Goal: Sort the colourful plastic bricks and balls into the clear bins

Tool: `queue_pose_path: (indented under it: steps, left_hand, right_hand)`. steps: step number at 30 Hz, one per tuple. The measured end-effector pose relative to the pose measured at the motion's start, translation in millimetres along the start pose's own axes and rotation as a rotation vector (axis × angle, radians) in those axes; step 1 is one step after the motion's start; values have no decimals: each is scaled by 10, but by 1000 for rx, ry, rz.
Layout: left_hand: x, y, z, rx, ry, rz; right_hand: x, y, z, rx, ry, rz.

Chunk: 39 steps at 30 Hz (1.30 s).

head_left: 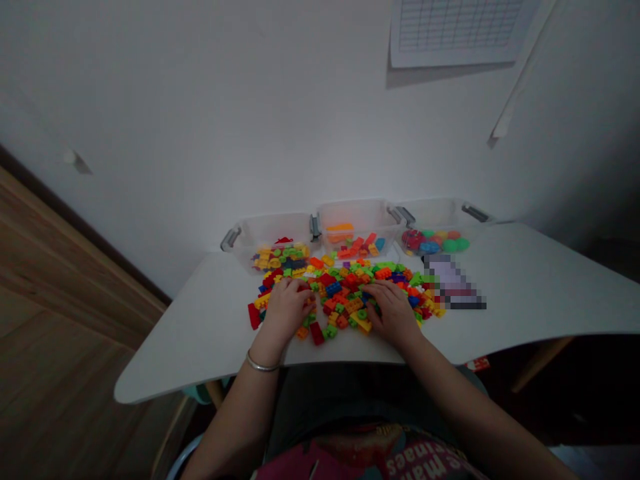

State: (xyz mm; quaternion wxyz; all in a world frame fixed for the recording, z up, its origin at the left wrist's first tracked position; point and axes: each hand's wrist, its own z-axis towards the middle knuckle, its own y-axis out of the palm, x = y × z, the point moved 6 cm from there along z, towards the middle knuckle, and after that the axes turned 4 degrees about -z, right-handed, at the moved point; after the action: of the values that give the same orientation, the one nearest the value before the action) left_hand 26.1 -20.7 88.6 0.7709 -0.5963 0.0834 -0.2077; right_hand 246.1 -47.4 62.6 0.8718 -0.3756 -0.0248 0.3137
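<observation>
Three clear bins (357, 223) line the white desk's (525, 287) far edge; a gridded sheet (455, 30) hangs on the wall above.

a plain white wall (225, 120) is seen behind a white table (540, 287) with rounded corners, which is pushed up against it. a sheet of paper with a printed grid (455, 30) is hung high on the wall, and a shadow is cast below it. a thin white strip (520, 80) is seen slanting down the wall beside the sheet. to the left, a wooden floor (55, 320) is shown, edged by a dark skirting board (85, 233). a wooden table leg (543, 363) is glimpsed under the right side. the light is dim and even.
</observation>
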Motion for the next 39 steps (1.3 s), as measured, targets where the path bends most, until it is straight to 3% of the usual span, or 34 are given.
queue_pose_path:
  steps: [5,13,23,39]
  left_hand:
    - [-22,-9,18,17,-25,34]
    - [232,49,27,-73,39,75]
    - [135,54,45,-78,-20,110]
    - [203,26,128,-71,-69,167]
  right_hand:
    - [-14,-7,3,6,-1,-5]
    - [-20,17,9,7,-4,-16]
    - [-23,-3,14,15,-16,-13]
    - [-35,-15,12,15,-8,-25]
